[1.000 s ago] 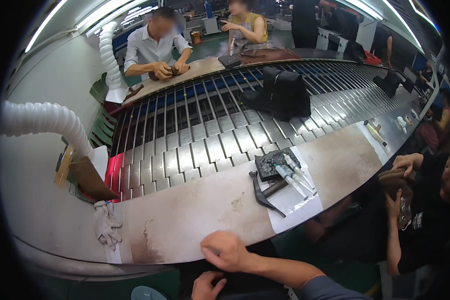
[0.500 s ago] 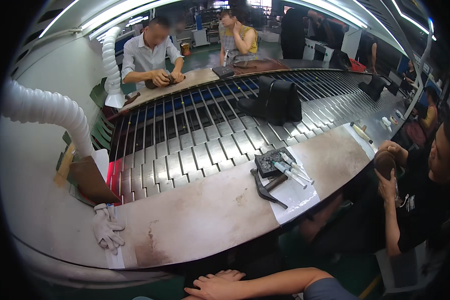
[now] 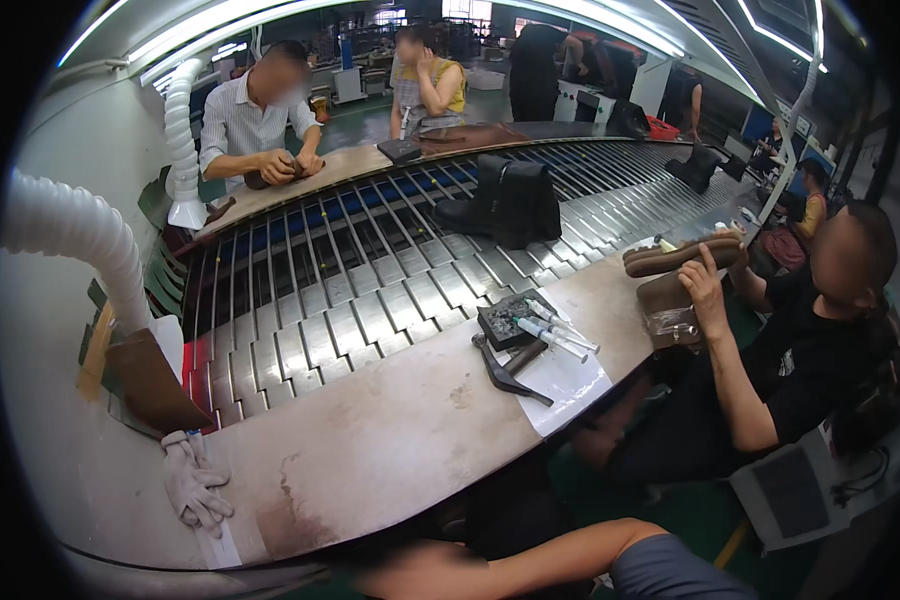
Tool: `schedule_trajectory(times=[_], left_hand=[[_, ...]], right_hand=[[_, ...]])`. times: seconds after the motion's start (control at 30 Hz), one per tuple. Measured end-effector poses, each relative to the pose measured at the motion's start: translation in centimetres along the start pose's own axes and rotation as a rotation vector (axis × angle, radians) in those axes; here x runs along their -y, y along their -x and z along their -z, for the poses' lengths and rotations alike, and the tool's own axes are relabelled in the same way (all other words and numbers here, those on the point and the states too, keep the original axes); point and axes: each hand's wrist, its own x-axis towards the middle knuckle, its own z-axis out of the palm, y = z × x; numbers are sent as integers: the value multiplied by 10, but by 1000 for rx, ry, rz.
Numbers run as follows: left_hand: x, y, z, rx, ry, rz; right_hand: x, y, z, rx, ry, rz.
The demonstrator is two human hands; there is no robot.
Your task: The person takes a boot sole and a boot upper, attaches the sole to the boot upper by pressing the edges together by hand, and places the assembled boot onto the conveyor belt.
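Note:
My right hand (image 3: pixel 420 572) is low in the picture, beneath the front edge of the beige-topped bench (image 3: pixel 370 430). Motion smears its fingers, so whether they are open or closed is lost. The forearm comes from a grey-blue sleeve at lower right. No part of my left hand can be made out. Nearest on the bench are pale work gloves (image 3: pixel 195 485). Farther right lie a hammer (image 3: pixel 505 375), a dark block (image 3: pixel 505 322) and several syringes (image 3: pixel 558 332) on a white sheet (image 3: pixel 570 395).
A slatted metal conveyor (image 3: pixel 340 320) runs behind the bench, carrying a black boot (image 3: pixel 515 205). At right a co-worker (image 3: pixel 800 330) holds a brown-soled boot (image 3: pixel 675 257). Another co-worker (image 3: pixel 260 125) works across the conveyor. White ducts (image 3: pixel 80 235) hang at left.
My hands were crossed one over the other; now only the right one shows, blurred. The right-hand co-worker has raised the boot over the bench, sole showing. The whole view has shifted a little.

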Motion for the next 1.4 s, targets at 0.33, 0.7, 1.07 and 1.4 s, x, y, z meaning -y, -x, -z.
schedule_trajectory(times=[0.33,0.7,1.07,1.4], left_hand=[[-95,72,152,-971,-328,11],[-65,37,147,-1195,-619,149],[-74,32,168,-1186,-606,68],[-96,33,216,-876,-39,379]], right_hand=[[-116,6,130,-675,-39,-278],[-145,1,117,-795,41,-478],[-145,-3,121,-836,-45,-493],[-152,7,125,-730,-59,-347]])
